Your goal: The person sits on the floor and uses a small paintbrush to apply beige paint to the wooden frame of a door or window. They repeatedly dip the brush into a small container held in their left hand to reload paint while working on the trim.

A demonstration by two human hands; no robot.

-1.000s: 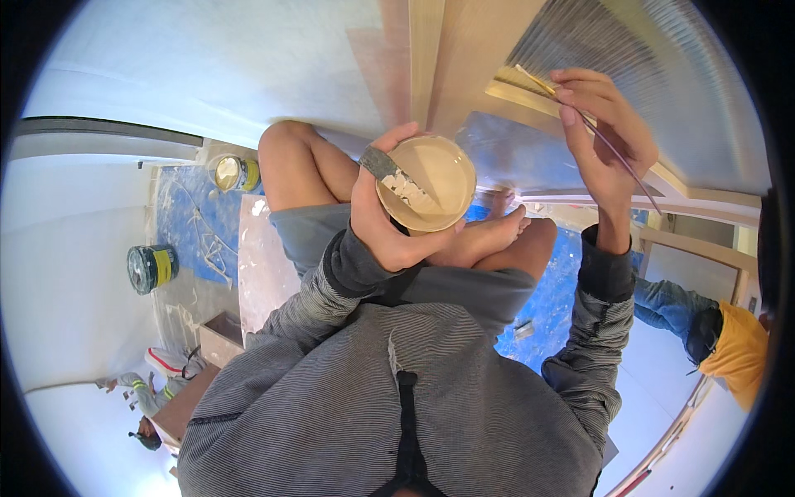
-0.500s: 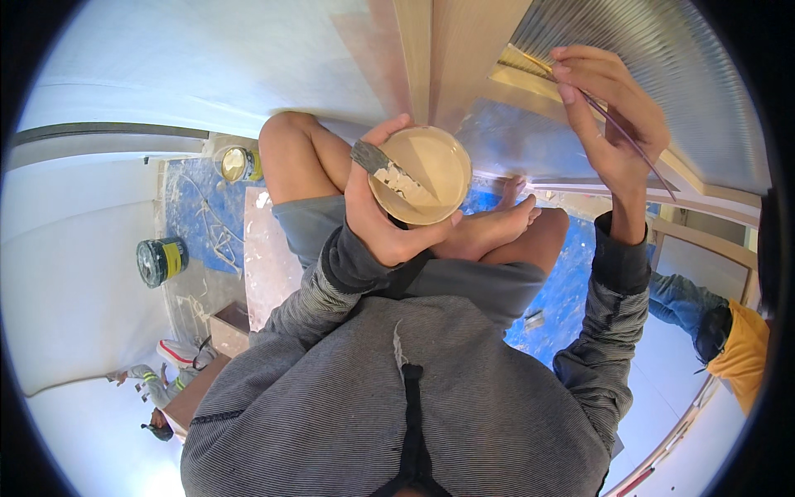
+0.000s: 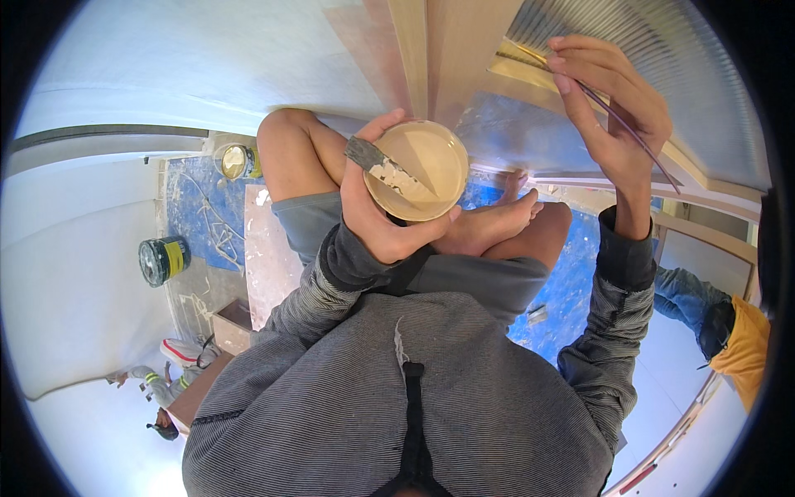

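My left hand (image 3: 377,211) is wrapped round a round tub of beige paint (image 3: 443,161), held over my crossed legs. Across the tub's rim leans a flat stir stick (image 3: 364,155), its lower part coated with paint. My right hand (image 3: 617,116), raised at the upper right, pinches a thin paintbrush (image 3: 625,128) with a dark purple handle. The brush tip points up and left, at the wooden frame edge beside a ribbed glass panel (image 3: 704,91). Whether the bristles touch the wood I cannot tell.
A wooden door frame (image 3: 464,58) rises ahead of me. Blue sheeting (image 3: 203,211) covers the floor, with an open paint can (image 3: 238,162) and a dark bucket (image 3: 163,260) at the left. One person (image 3: 737,348) is at the right, another (image 3: 166,389) at the lower left.
My right hand keeps its pinch on the paintbrush and has shifted very slightly, the brush tip moving a little left. The paint tub has moved slightly up and left in view.
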